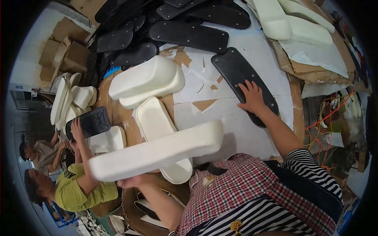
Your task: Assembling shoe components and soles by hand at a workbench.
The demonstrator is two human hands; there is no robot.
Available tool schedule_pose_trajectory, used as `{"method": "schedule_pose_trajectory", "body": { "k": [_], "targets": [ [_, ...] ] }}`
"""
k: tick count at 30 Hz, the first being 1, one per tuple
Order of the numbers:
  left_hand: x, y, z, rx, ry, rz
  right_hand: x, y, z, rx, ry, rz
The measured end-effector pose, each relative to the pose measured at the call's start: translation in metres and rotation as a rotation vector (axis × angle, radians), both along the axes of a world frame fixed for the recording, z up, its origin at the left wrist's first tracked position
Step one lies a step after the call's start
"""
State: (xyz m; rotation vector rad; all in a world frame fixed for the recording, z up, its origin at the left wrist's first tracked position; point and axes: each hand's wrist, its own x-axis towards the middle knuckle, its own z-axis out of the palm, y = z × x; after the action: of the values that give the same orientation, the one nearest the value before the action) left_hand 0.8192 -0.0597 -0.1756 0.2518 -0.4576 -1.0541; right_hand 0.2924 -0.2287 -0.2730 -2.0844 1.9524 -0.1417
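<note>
A long white foam pad (157, 151) with rounded ends hangs slantwise over the near side of the table. Its left end rests on my left hand (132, 181), which grips it from below; the pad hides most of those fingers. Off to the right lies a long black panel (246, 80) with round metal fittings along it. My right hand (252, 97) lies on top of this panel, fingers spread. Beneath the raised pad, another white foam pad (155, 118) with a raised rim lies on the table, touching a stack of white foam pads (145, 80).
Several black panels (189, 35) are heaped at the far side. More white foam pieces (291, 23) sit on cardboard at the far right, above orange cables (325, 129). On the left, a co-worker in a yellow-green shirt (80, 187) holds a black panel (89, 122); another person sits behind.
</note>
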Motion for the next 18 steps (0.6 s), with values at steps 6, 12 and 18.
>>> {"method": "schedule_pose_trajectory", "body": {
  "k": [6, 12, 18],
  "targets": [
    [-0.028, 0.02, -0.05, 0.377, -0.026, 0.008, -0.076, -0.003, 0.016, -0.076, 0.047, 0.141],
    [-0.096, 0.006, 0.039, 0.327, -0.274, -0.106, -0.131, -0.008, 0.082, -0.197, 0.029, -0.163],
    [-0.095, -0.006, 0.038, 0.34, -0.337, -0.017, -0.092, -0.011, 0.114, -0.086, -0.726, -0.064]
  ]
}}
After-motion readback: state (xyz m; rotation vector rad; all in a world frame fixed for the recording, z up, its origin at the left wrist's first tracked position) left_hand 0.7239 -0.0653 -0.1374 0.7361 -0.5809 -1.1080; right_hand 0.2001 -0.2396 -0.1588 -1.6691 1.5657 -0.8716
